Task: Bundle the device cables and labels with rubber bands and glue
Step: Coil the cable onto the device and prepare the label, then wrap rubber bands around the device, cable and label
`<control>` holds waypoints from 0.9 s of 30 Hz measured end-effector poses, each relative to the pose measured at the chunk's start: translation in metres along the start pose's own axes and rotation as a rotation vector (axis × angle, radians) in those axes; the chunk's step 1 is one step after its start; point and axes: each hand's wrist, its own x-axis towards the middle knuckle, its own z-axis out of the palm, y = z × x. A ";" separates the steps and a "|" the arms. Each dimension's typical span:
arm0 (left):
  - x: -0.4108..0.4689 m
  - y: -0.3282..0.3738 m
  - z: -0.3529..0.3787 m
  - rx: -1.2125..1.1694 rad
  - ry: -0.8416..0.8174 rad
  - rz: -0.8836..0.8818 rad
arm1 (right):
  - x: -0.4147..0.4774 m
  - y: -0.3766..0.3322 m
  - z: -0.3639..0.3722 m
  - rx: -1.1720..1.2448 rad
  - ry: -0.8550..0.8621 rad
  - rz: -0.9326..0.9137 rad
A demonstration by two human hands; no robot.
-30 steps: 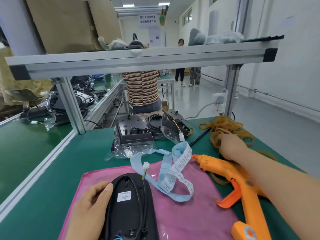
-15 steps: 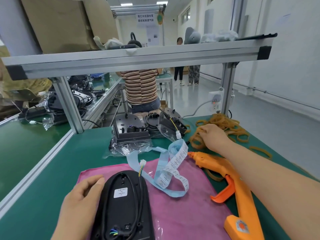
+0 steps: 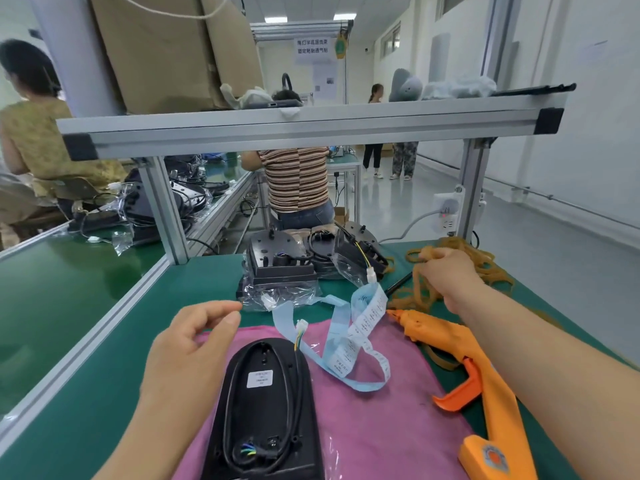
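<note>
The right hand [image 3: 446, 275] lies among the rubber bands [image 3: 488, 263] at two o'clock, its grip hidden. The left hand [image 3: 194, 344] hovers loosely curled, empty.

One black oval plastic device [image 3: 266, 407], one pink cloth [image 3: 381, 427], one orange plastic glue gun [image 3: 485, 382] and one curled blue strip of white paper labels [image 3: 363, 327] are counted. The tan rubber bands [image 3: 491, 268] are too many to be counted.
</note>
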 end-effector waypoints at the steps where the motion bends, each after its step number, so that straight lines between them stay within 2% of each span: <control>1: -0.001 -0.002 -0.001 -0.010 -0.003 -0.009 | 0.002 -0.001 -0.003 0.031 0.042 0.004; 7: -0.002 -0.006 -0.003 -0.020 -0.015 -0.023 | 0.001 -0.004 -0.011 -0.115 0.019 -0.053; 11: 0.000 0.001 0.001 -0.066 0.004 -0.011 | -0.011 -0.014 -0.011 -0.111 -0.030 -0.109; 16: 0.010 0.024 0.031 -0.095 -0.076 -0.005 | -0.054 -0.041 0.015 -0.027 -0.320 -0.227; 20: 0.022 0.037 0.059 -0.134 -0.345 -0.191 | -0.090 -0.055 0.040 -0.005 -0.533 -0.315; 22: 0.026 0.039 0.064 -0.236 -0.452 -0.295 | -0.102 -0.057 0.048 0.025 -0.614 -0.351; 25: 0.030 0.033 0.061 -0.399 -0.551 -0.460 | -0.112 -0.052 0.058 0.048 -0.676 -0.389; 27: 0.031 0.024 0.055 -0.549 -0.559 -0.608 | -0.115 -0.048 0.060 0.035 -0.673 -0.381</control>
